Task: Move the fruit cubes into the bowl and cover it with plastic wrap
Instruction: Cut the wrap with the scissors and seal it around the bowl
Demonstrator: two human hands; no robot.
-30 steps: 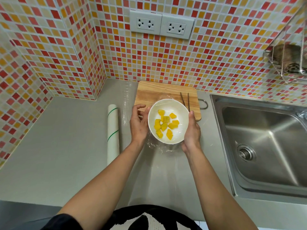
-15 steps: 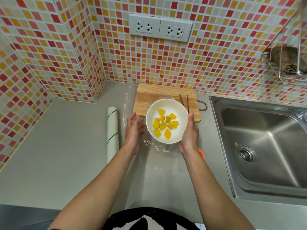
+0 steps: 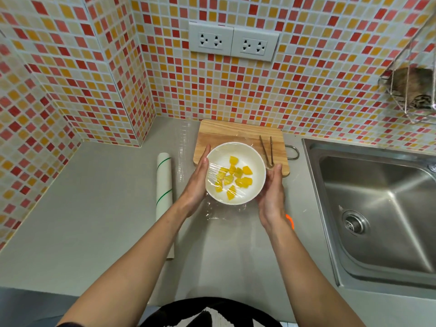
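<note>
A white bowl stands at the front edge of a wooden cutting board. Several yellow fruit cubes lie inside it, under clear plastic wrap stretched over the top. Crumpled wrap bunches under the bowl's near side. My left hand lies flat against the bowl's left wall, fingers straight and together. My right hand cups the right wall, thumb pointing up. Both hands press wrap against the bowl.
A roll of plastic wrap lies on the grey counter left of the bowl. Metal tongs rest on the board's right side. A steel sink is at the right. An orange object peeks out by my right wrist.
My left hand has moved from the bowl's lower left up along its left wall and flattened. The right hand has slid a little lower on the right wall. The bowl has stayed put.
</note>
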